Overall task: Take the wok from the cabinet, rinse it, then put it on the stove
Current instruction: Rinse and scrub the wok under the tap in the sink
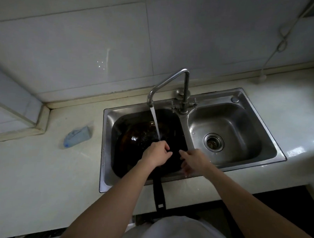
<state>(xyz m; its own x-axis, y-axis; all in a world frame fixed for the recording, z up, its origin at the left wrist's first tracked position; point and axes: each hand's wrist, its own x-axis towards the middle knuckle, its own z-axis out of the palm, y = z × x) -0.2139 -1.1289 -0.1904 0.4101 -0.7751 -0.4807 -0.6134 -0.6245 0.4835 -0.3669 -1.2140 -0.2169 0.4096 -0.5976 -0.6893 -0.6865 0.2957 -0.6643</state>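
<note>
A black wok [137, 136] lies in the left basin of the steel double sink [106, 170], its long black handle [159, 195] sticking out over the front rim toward me. Water streams from the faucet [170, 81] into the wok. My left hand [156, 154] is inside the wok under the stream, fingers curled, touching the near inner wall. My right hand [194, 162] hovers over the wok's right edge with fingers spread, holding nothing that I can make out.
The right basin [224, 133] holds only a drain strainer. A blue-grey sponge [78, 136] lies on the pale counter left of the sink. A white cord [282, 43] hangs down the tiled wall at the back right. The stove is out of view.
</note>
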